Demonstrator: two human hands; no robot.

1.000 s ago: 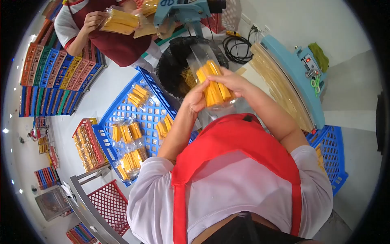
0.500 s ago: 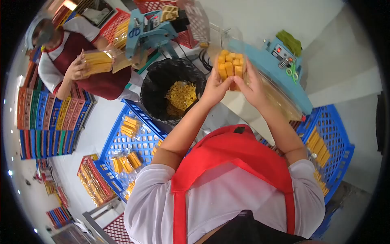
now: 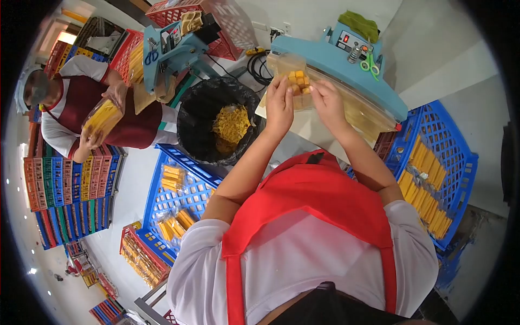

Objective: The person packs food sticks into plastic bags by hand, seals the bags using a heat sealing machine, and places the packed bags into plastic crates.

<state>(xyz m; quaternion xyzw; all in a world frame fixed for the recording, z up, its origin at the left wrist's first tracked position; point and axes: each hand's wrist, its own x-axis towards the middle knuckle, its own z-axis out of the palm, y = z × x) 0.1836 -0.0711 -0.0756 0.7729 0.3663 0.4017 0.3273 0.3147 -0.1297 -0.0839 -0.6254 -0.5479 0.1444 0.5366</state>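
A clear plastic bag of yellow-orange sticks [image 3: 299, 80] is between my hands, the sticks' square ends facing me. My left hand [image 3: 280, 105] grips the bag's left side, its fingers along the plastic. On the other side, my right hand [image 3: 328, 105] pinches the bag near its right edge. The bag's plain film rises beyond the sticks toward a teal bag sealer [image 3: 336, 67]. The bag is over the sealer's pale front shelf [image 3: 309, 123]; whether it touches the shelf I cannot tell.
Green scissors [image 3: 370, 67] and a green cloth [image 3: 358, 25] are on the sealer. A black-lined bin [image 3: 189, 116] with yellow scraps stands left. Blue crates [image 3: 463, 179] hold bagged sticks on both sides. A co-worker [image 3: 92, 103] holds another bag beside a second sealer [image 3: 162, 65].
My hands and the bag have shifted left and tilted, with the right hand now more to the bag's edge. My view has turned. The co-worker's bag has swung to a steeper slant.
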